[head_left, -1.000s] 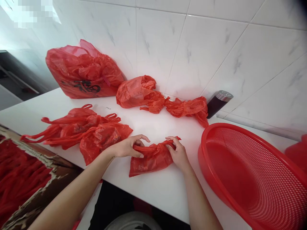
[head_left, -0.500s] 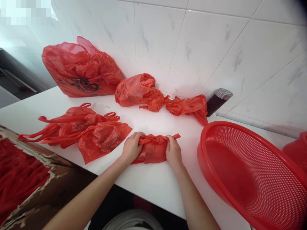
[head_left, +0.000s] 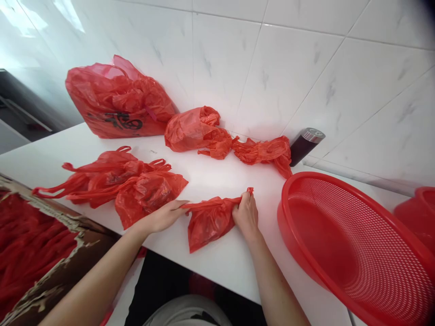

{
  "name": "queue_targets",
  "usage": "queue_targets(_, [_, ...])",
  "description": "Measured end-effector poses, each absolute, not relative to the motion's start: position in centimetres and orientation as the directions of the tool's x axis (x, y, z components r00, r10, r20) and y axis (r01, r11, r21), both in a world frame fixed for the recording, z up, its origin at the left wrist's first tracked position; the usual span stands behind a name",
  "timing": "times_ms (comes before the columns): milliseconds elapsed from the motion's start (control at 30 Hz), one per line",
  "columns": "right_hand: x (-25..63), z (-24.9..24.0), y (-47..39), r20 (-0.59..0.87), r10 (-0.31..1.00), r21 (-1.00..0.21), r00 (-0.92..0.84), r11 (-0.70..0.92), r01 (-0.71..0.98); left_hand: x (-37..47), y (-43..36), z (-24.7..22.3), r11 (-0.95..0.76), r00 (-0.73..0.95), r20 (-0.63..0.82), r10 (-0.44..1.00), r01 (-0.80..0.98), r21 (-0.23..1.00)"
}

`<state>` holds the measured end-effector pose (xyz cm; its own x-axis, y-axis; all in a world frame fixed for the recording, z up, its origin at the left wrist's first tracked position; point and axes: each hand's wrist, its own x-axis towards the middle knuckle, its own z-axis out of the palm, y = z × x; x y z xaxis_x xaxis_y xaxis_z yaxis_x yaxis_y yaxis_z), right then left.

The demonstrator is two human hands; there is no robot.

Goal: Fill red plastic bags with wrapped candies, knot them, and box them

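A small red plastic bag (head_left: 210,222) stretches between my two hands near the table's front edge, its body hanging down to a point. My left hand (head_left: 166,216) pinches the bag's left end, fingers pressed together. At the right, my right hand (head_left: 246,212) is closed around the other end, with a short tip poking out above the fist. What the bag contains, if anything, I cannot make out. Just left of my left hand lies a pile of red plastic bags (head_left: 146,192) with handle loops spread toward the left.
Along the tiled wall stand a large printed red bag (head_left: 115,102), a bundled red bag (head_left: 190,129), a crumpled red bag (head_left: 261,151) and a dark flask (head_left: 302,147). A red plastic basket (head_left: 285,217) is at right. Lower left, a torn cardboard box (head_left: 79,249) holds red material.
My left hand has moved left and slightly down, pulling the bag's end outward. The bag has gone from a flat, rectangular bundle to a taut strip with a hanging pouch.
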<state>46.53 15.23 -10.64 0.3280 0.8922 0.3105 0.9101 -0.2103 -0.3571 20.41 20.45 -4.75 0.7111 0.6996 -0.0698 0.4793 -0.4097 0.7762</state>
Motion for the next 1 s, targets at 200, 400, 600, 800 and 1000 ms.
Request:
queue_targets(200, [46.3, -10.1, 15.5, 0.233, 0.898, -0.5, 0.374, -0.219, 0.838, 17.0, 18.0, -4.0, 0.027, 0.69, -0.256, 0.677, 0.325, 0.945])
queue_targets(400, [47.5, -9.8, 15.1, 0.176, 0.884, -0.643, 0.433, -0.23, 0.731, 22.2, 17.5, -1.5, -0.314, 0.182, 0.257, 0.949, 0.501, 0.807])
queue_targets(600, [47.7, -9.7, 14.0, 0.221, 0.865, -0.824, 0.451, -0.082, 0.561, 30.5, 17.5, 0.6, -0.559, 0.626, 0.007, 0.78, 0.691, 0.459])
queue_targets(800, [46.2, -7.8, 13.4, 0.356, 0.801, -0.932, 0.481, 0.266, 0.245, 22.7, 18.1, 9.7, -0.434, 0.637, 0.022, 0.77, 0.498, 0.751])
queue_targets(1000, [45.5, -8.5, 13.2, 0.333, 0.856, -0.931, 0.397, 0.23, 0.284, 8.8, 14.8, 15.7, -0.006, 0.179, -0.074, 0.981, 0.411, 0.912])
